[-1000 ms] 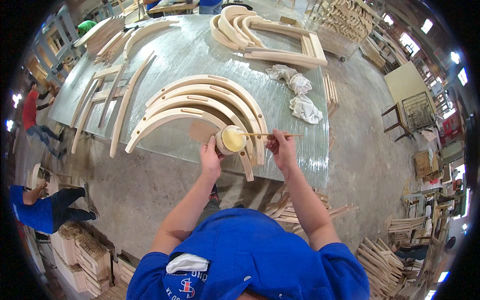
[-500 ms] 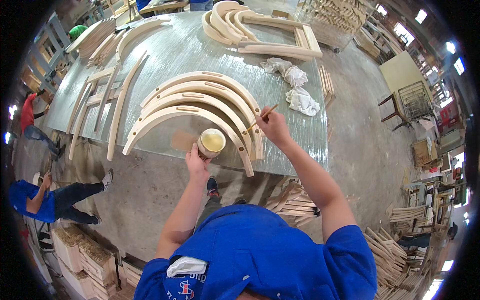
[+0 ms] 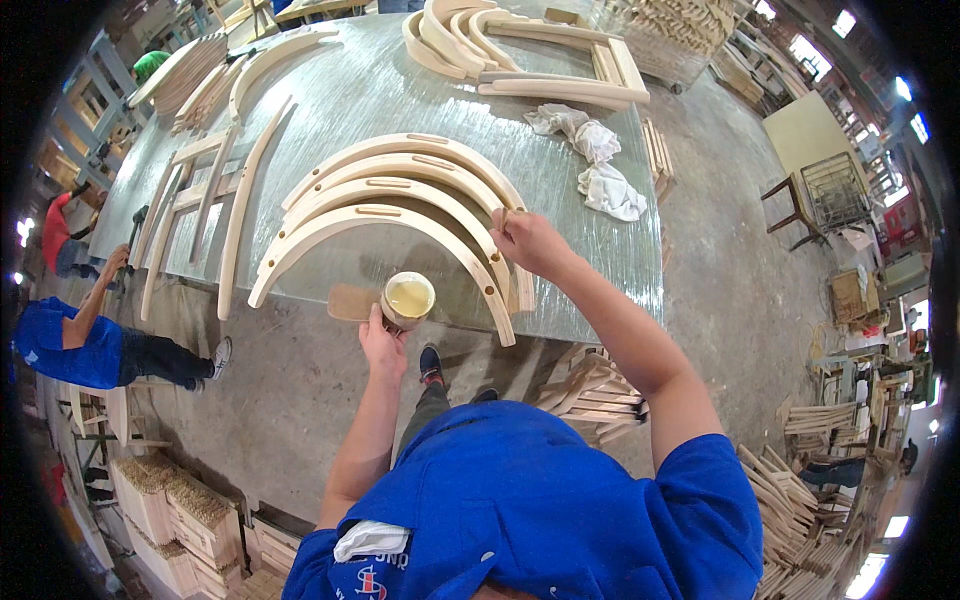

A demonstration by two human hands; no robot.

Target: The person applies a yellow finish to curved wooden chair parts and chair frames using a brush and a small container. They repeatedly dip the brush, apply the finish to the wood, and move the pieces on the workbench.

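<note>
My left hand [image 3: 383, 343] is closed round a small cup [image 3: 407, 303] of pale yellow liquid, near the table's front edge. A flat brown piece [image 3: 349, 303] sticks out beside the cup; whether it is joined to it I cannot tell. My right hand [image 3: 528, 242] is closed in a pinch on a thin wooden stick [image 3: 513, 210], mostly hidden by the fingers. It is over the right ends of several curved wooden pieces [image 3: 360, 217], which lie nested as arches. Slots show along their tops and round holes near their ends.
The table [image 3: 380, 105] has a shiny film-like surface. White cloths [image 3: 610, 190] lie right, frame parts [image 3: 235, 240] left, more curved parts [image 3: 445, 45] at the back. Wooden pieces [image 3: 590, 395] are stacked below the table edge. A person in blue [image 3: 70, 345] stands left.
The cup in my left hand has shifted slightly left and toward me. My right hand has moved left over the arches, and the stick, plainly visible before, is now mostly hidden.
</note>
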